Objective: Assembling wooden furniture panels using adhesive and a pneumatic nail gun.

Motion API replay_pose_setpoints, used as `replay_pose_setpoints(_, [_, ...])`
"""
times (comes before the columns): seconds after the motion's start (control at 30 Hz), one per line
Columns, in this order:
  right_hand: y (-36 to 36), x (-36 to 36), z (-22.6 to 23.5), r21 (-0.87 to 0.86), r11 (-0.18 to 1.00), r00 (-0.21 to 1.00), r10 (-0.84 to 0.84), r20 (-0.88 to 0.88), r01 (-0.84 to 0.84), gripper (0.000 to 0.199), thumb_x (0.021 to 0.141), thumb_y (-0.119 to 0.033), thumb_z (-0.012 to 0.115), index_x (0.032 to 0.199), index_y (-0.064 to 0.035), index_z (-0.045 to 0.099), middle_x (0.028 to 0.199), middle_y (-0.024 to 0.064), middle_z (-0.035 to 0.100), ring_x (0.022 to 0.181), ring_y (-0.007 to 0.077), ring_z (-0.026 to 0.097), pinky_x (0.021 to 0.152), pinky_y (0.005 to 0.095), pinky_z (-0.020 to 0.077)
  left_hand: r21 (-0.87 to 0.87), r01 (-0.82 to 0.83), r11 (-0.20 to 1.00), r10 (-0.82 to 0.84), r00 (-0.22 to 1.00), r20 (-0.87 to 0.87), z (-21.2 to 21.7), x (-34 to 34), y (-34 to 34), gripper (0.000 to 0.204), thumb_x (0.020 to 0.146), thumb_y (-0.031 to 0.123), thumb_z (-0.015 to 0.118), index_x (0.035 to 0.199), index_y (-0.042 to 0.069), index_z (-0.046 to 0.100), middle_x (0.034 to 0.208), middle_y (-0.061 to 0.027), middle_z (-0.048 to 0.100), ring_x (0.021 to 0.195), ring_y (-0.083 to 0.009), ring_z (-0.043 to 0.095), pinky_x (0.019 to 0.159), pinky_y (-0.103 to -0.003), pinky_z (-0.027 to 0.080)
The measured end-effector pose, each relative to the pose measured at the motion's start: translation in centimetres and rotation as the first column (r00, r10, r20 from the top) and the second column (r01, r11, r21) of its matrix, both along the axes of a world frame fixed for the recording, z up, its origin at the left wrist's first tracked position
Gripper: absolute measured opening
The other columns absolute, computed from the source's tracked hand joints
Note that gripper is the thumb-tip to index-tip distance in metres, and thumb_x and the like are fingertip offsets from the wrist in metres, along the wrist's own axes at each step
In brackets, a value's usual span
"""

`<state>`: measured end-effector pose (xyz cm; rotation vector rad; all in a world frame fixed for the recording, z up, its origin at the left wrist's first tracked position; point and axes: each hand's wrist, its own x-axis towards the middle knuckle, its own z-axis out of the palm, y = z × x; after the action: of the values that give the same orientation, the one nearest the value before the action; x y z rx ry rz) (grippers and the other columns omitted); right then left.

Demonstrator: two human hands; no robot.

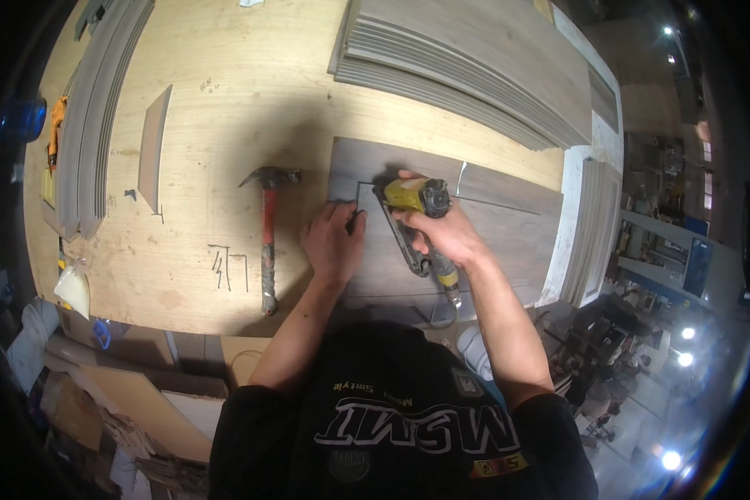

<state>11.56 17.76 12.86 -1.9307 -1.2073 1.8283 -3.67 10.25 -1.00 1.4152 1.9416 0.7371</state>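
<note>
My right hand (446,236) is wrapped round a yellow and black nail gun (407,197), an air hose fitting at its lower end. The gun's long dark magazine lies slanted over a grey wood-grain panel (492,250) on the bench. Beside the gun's nose, a small light-grey piece (367,197) sits on the panel near its left edge. My left hand (333,237) is closed with bent fingers at that edge, close to the small piece; its exact grip is partly hidden. Left of this hand lies a claw hammer (268,225) with a red and dark handle.
Stacked grey boards (467,75) lie at the far right of the wooden bench (217,125). More long boards (100,125) lie on the left, near a thin board (153,150). A clear bag with pale contents (73,287) hangs by the left front edge.
</note>
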Motion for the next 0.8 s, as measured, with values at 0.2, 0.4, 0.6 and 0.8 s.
replay_pose_setpoints(0.2, [-0.1, 0.3, 1.0, -0.011, 1.000, 1.000, -0.008, -0.013, 0.007, 0.071, 0.087, -0.006, 0.065, 0.154, -0.0117, 0.042, 0.101, 0.0129, 0.070, 0.053, 0.0129, 0.056, 0.053, 0.0266, 0.0481, -0.011, 0.036, 0.999, -0.036, 0.999, 0.008, 0.8, -0.4, 0.2, 0.019, 0.089, 0.029, 0.073, 0.103, 0.016, 0.072, 0.098, -0.0018, 0.069, 0.095, -0.0260, 0.067, 0.089, -0.045, 0.047])
replay_pose_setpoints(0.4, [-6.0, 5.6, 3.4, 0.048, 0.990, 0.983, -0.121, -0.138, 0.129, 0.073, 0.086, 0.000, 0.060, 0.155, -0.0133, 0.039, 0.107, 0.0175, 0.068, 0.055, 0.0127, 0.056, 0.055, 0.0257, 0.0490, 0.044, 0.069, 0.997, -0.069, 0.998, -0.001, 0.4, -0.2, 1.5, 0.029, 0.088, 0.025, 0.074, 0.115, 0.014, 0.070, 0.103, -0.0071, 0.069, 0.096, -0.0316, 0.067, 0.083, -0.046, 0.053])
replay_pose_setpoints(0.6, [-15.6, 12.3, 3.2, -0.019, 0.953, 0.935, -0.300, -0.190, 0.302, 0.074, 0.086, -0.005, 0.071, 0.153, -0.0147, 0.042, 0.100, 0.0049, 0.065, 0.058, 0.0095, 0.056, 0.054, 0.0261, 0.0484, 0.039, 0.391, 0.920, -0.390, 0.920, -0.030, 0.9, -0.5, 6.5, 0.027, 0.087, 0.023, 0.077, 0.111, 0.014, 0.071, 0.102, -0.0100, 0.065, 0.089, -0.0314, 0.066, 0.079, -0.043, 0.053])
replay_pose_setpoints(0.8, [-21.0, 20.5, 3.0, -0.063, 0.890, 0.887, -0.454, -0.076, 0.451, 0.070, 0.086, -0.008, 0.072, 0.150, -0.0172, 0.047, 0.104, 0.0049, 0.064, 0.059, 0.0094, 0.058, 0.056, 0.0263, 0.0506, 0.007, 0.604, 0.797, -0.589, 0.779, -0.216, 2.2, -0.9, 8.8, 0.015, 0.083, 0.018, 0.080, 0.093, 0.010, 0.072, 0.093, -0.0099, 0.064, 0.087, -0.0309, 0.063, 0.077, -0.043, 0.050])
